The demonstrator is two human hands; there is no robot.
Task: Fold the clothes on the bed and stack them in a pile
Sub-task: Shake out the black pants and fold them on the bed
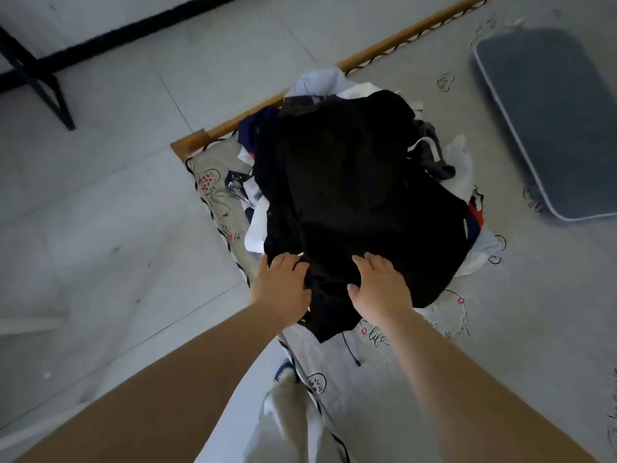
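1. Head view: black garment (360, 195) is seen draped over the heap of unfolded clothes (430, 155) on the bed (434, 379), just beyond both hands.
2. Left hand (282, 289): fingers (295, 265) are curled into the garment's near edge, pinching the cloth.
3. Right hand (377, 284): fingers (362, 262) are spread and laid flat on the black cloth; no grip is seen.
4. Progress: no folded stack is visible anywhere; task is judged barely begun.
5. Left to do: black garment to be lifted off and folded, then every piece beneath it folded and stacked.
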